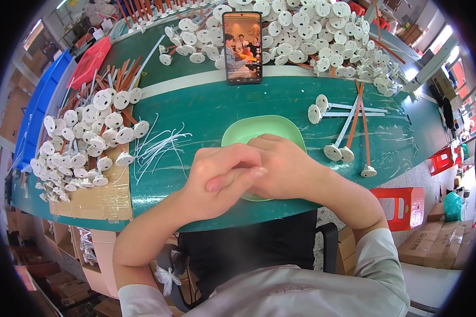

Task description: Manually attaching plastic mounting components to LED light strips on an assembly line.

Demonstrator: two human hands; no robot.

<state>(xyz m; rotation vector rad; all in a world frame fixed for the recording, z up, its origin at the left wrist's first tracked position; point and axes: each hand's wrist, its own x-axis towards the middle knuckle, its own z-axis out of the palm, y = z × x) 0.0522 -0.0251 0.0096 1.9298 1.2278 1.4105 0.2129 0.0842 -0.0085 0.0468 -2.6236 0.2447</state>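
Observation:
My left hand (pixel 212 170) is closed around part of my right hand (pixel 283 168), thumb and index finger curled over it. A thumb tip, seemingly the right one, pokes out between them. The right hand's knuckles are bent; its other fingers are hidden, so whether anything lies inside cannot be seen. Beneath both hands, and partly covered by them, is a light green plastic bowl (pixel 264 125). Thin white strands (pixel 164 145), like wires or ties, lie loose left of the bowl. To its right rest several round white discs (pixel 333 152) with brown or pale flat strips attached.
A phone (pixel 242 50) stands upright beyond the bowl, playing a video. White disc pieces form a large heap (pixel 307 31) at the back and another pile (pixel 84 137) on cardboard (pixel 103 203) at left. A red basket (pixel 90 62), blue tray (pixel 34 113) and red stool (pixel 402 207) flank the green table.

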